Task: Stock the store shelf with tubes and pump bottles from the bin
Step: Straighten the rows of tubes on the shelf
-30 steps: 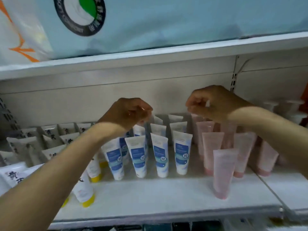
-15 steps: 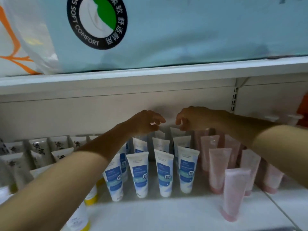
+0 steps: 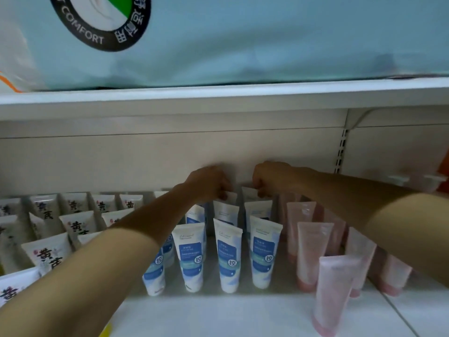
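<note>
Blue-and-white tubes (image 3: 229, 256) stand cap-down in rows on the white shelf (image 3: 243, 314). My left hand (image 3: 210, 182) reaches to the back row and pinches the top of a rear blue-and-white tube (image 3: 227, 197). My right hand (image 3: 269, 177) pinches the top of the neighbouring rear tube (image 3: 249, 193). Pink tubes (image 3: 313, 251) stand to the right, and white tubes with black characters (image 3: 48, 251) stand to the left. Both sets of fingertips are partly hidden behind the tubes.
An upper shelf (image 3: 218, 96) carries a large light-blue package (image 3: 243, 37) close overhead. White pump bottle tops (image 3: 413, 181) show at the far right behind my right forearm. Bare shelf surface lies in front of the tube rows.
Both hands have moved forward and down from above the tubes to the back row, and now pinch the tops of two rear tubes. The view has moved closer.
</note>
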`<state>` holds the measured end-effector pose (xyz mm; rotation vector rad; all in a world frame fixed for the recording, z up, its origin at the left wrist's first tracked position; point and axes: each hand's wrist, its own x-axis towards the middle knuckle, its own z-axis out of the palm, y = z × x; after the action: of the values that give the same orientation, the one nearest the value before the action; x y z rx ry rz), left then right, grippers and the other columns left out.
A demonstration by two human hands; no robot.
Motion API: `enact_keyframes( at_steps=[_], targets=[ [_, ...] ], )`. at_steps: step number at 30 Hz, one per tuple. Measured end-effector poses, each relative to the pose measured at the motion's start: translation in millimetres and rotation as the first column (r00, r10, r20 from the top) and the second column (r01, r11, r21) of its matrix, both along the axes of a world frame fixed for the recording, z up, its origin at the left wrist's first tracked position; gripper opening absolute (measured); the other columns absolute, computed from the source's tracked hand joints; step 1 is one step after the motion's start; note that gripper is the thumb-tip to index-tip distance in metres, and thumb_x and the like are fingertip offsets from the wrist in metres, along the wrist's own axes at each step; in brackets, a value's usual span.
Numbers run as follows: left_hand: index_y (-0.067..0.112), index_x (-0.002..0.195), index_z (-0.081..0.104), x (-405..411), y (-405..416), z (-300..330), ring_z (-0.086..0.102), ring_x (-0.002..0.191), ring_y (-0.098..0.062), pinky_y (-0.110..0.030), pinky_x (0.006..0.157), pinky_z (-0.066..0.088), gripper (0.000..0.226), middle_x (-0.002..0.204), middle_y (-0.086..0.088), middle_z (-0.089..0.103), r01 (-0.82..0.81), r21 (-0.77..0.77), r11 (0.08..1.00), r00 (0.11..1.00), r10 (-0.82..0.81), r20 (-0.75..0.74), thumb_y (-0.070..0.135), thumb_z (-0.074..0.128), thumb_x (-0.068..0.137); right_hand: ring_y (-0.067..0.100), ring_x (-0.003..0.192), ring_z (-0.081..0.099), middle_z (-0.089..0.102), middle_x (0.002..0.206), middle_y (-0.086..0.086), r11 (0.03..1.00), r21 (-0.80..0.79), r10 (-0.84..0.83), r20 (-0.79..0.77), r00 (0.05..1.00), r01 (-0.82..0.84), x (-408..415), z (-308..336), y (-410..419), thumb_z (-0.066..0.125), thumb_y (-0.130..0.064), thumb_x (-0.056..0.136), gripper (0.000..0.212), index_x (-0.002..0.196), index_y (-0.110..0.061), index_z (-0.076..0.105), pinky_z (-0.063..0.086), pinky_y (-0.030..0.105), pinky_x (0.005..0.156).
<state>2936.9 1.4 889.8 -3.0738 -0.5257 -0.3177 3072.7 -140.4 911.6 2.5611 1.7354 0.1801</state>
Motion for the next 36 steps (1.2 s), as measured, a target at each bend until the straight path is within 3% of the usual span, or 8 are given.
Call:
enact_keyframes(
  at_steps=[2,4,15,22,24,28,31,36],
  targets=[
    [0.02,0.113,0.069,1,2,-1,0.058,0.109,-0.02,-0.032,0.092,0.047,0.028,0.117,0.0,0.064,-0.031,-0.017,0.999,0.999,0.032,0.018,0.031,0.067,0.088,0.019,0.078,0.062,0.064,0.084,0.003,1.0,0.005,0.016,-0.035,0.999,-0.016,9,-3,5,0.069,-0.015,0.082,0.006,0.077,-0.014,0.065,0.047,0.028,0.07],
    [0.018,0.111,0.07,2,4,-3,0.058,0.106,-0.021,-0.035,0.093,0.048,0.027,0.116,-0.002,0.064,-0.055,-0.039,0.998,0.998,0.056,0.031,0.031,0.068,0.087,0.019,0.079,0.064,0.067,0.087,0.004,0.999,0.019,0.042,-0.05,0.998,-0.041,16,-6,8,0.069,-0.015,0.081,0.004,0.083,-0.012,0.071,0.05,0.029,0.074],
    [0.015,0.105,0.071,2,7,-4,0.059,0.1,-0.021,-0.035,0.092,0.048,0.024,0.11,-0.005,0.066,-0.073,-0.085,0.994,0.997,0.075,0.015,0.031,0.067,0.087,0.016,0.074,0.062,0.063,0.076,-0.002,0.994,0.027,0.106,-0.047,0.993,-0.105,25,-7,8,0.068,-0.013,0.083,0.005,0.081,-0.015,0.072,0.052,0.029,0.075],
    [0.017,0.105,0.071,-7,8,3,0.057,0.104,-0.021,-0.038,0.095,0.048,0.023,0.112,-0.002,0.065,-0.048,-0.053,0.997,0.999,0.047,-0.013,0.032,0.066,0.088,0.019,0.085,0.061,0.066,0.095,0.002,0.997,0.006,0.079,-0.01,0.997,-0.079,24,-6,9,0.069,-0.025,0.084,0.007,0.084,-0.018,0.067,0.041,0.026,0.07],
    [0.019,0.109,0.07,-13,9,6,0.057,0.103,-0.017,-0.035,0.095,0.047,0.025,0.114,0.001,0.064,-0.034,-0.065,0.997,0.999,0.037,0.036,0.032,0.067,0.088,0.018,0.088,0.061,0.066,0.099,0.001,0.997,0.011,0.079,-0.004,0.997,-0.079,23,-4,5,0.068,-0.029,0.085,0.012,0.09,-0.018,0.068,0.045,0.028,0.074],
    [0.017,0.109,0.07,-32,4,12,0.058,0.082,-0.007,-0.016,0.077,0.046,0.023,0.105,0.001,0.07,0.096,-0.082,0.992,0.972,-0.075,0.223,0.028,0.067,0.09,0.013,0.09,0.059,0.057,0.099,-0.01,0.978,0.126,0.164,0.015,0.986,-0.165,13,8,-14,0.064,-0.031,0.09,0.02,0.106,-0.021,0.068,0.042,0.025,0.079],
    [0.015,0.108,0.073,-48,-10,13,0.061,0.083,-0.005,-0.002,0.072,0.038,0.021,0.104,0.003,0.072,0.197,-0.13,0.972,0.962,-0.166,0.215,0.025,0.067,0.09,0.009,0.084,0.06,0.061,0.096,-0.012,0.964,0.15,0.231,-0.069,0.97,-0.219,3,13,-29,0.064,-0.033,0.091,0.019,0.105,-0.022,0.07,0.044,0.023,0.08],
    [0.026,0.115,0.071,-50,-21,8,0.051,0.096,-0.004,-0.02,0.084,0.033,0.03,0.116,0.009,0.068,0.106,-0.054,0.993,0.993,-0.103,0.062,0.039,0.064,0.089,0.009,0.081,0.063,0.064,0.091,-0.01,0.971,0.05,0.236,-0.1,0.967,-0.232,-3,4,-34,0.064,-0.039,0.089,0.024,0.102,-0.021,0.072,0.048,0.022,0.078]
  ],
)
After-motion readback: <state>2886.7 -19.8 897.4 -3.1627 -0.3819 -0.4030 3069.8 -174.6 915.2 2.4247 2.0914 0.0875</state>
